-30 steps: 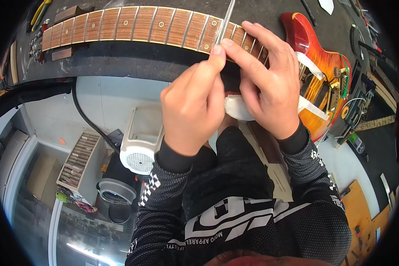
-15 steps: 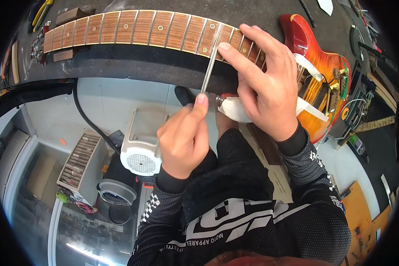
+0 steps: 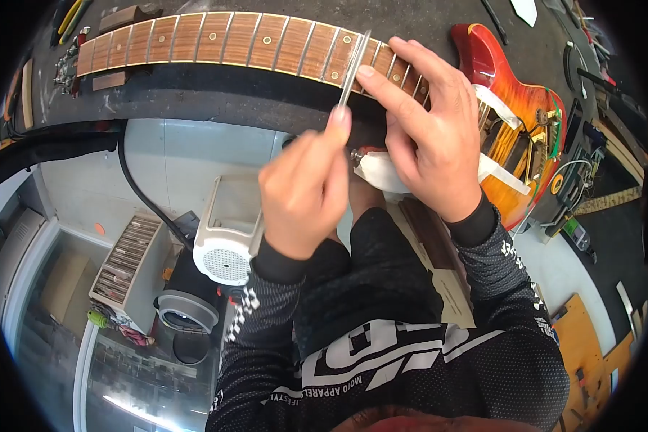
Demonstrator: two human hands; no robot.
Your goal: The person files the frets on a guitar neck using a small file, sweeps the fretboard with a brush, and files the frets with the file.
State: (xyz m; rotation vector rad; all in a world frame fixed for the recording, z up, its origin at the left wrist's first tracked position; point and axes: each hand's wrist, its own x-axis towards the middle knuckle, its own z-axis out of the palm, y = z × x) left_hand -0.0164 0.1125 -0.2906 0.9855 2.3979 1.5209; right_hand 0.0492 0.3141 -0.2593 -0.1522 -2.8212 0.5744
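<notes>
Pinching thin metal rod [image 3: 355,68] in fingertips of curled L hand [image 3: 302,191], holding it crosswise over fretboard [image 3: 241,42] of guitar [image 3: 493,57]. Spreading R hand [image 3: 439,133] loosely over fretboard, resting one fingertip just beside rod. Facing dark, scuffed worktop [image 3: 410,18] w/ guitar lying along it, wood blocks [image 3: 110,81] nr fretboard's L end. Overlooking pale floor [image 3: 183,147], white stool [image 3: 225,261], storage unit [image 3: 133,252] & glass case [image 3: 155,378] on L.

We push the metal tool [image 3: 355,68] farther across the fretboard [image 3: 242,36]
Our left hand [image 3: 306,186] sits nearer it than half a second ago.
</notes>
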